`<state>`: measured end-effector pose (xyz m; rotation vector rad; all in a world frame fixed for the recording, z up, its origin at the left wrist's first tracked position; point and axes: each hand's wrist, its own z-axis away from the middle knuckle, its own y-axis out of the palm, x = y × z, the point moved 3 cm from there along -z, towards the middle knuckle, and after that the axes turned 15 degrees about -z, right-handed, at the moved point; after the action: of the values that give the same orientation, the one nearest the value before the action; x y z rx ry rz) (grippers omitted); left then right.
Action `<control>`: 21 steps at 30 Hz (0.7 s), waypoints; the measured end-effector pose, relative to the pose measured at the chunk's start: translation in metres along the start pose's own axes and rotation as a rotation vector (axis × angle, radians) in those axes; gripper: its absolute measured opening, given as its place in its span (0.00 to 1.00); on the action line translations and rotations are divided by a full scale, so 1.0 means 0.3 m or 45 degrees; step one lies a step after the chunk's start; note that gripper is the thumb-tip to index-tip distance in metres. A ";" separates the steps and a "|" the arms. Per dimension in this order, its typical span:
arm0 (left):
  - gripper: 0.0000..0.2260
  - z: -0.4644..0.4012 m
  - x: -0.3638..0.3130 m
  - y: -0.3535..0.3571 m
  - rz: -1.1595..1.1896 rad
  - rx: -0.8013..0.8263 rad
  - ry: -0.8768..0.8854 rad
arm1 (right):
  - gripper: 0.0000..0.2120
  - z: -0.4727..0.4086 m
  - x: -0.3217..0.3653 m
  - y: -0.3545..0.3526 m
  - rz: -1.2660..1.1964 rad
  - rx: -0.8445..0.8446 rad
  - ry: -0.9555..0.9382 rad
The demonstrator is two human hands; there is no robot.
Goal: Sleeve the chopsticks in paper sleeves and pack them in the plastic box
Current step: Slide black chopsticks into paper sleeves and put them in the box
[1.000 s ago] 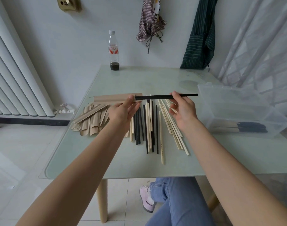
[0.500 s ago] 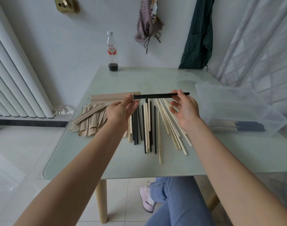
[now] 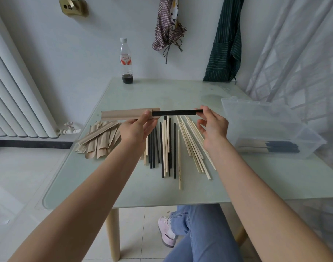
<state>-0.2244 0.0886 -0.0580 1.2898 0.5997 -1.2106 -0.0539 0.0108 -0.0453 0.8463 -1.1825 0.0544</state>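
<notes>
My left hand [image 3: 137, 128] pinches the open end of a tan paper sleeve [image 3: 127, 114] held level above the table. A black chopstick pair [image 3: 176, 112] sticks partly out of that sleeve to the right, and my right hand [image 3: 213, 123] pinches its free end with fingertips. Below my hands, several loose black and pale wooden chopsticks [image 3: 169, 144] lie on the glass table [image 3: 135, 191]. A pile of empty paper sleeves [image 3: 99, 138] lies at the left. The clear plastic box [image 3: 271, 127] at the right holds sleeved chopsticks [image 3: 266, 146].
A nearly empty plastic bottle [image 3: 126, 62] stands at the table's far edge. A white radiator [image 3: 16, 99] runs along the left wall, curtains hang at the right. Aprons hang on the back wall. My legs in jeans are under the table's near edge.
The black chopsticks have slid further left into the sleeve, so less black shows. My right hand moved left along with their end.
</notes>
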 end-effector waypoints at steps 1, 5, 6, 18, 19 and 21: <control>0.12 0.003 0.003 0.008 -0.006 0.012 -0.002 | 0.10 0.002 -0.003 0.000 0.027 0.005 0.009; 0.11 0.016 0.003 0.030 -0.026 0.043 0.010 | 0.09 0.012 0.003 -0.005 0.188 0.103 0.023; 0.11 0.020 0.002 0.033 -0.029 0.045 0.015 | 0.10 0.013 0.009 -0.008 0.245 0.135 0.012; 0.05 0.113 0.058 0.182 -0.056 0.116 0.025 | 0.22 0.068 0.181 -0.067 1.515 0.525 -0.761; 0.05 0.121 0.067 0.206 -0.054 0.139 0.020 | 0.20 0.077 0.186 -0.068 1.581 0.587 -0.791; 0.06 0.139 0.093 0.264 -0.050 0.191 0.005 | 0.15 0.084 0.206 -0.090 1.734 0.630 -0.838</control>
<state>-0.1548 0.0280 -0.0414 1.4114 0.5471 -1.3055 -0.0358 -0.0468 -0.0061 0.3070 -2.2459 1.2977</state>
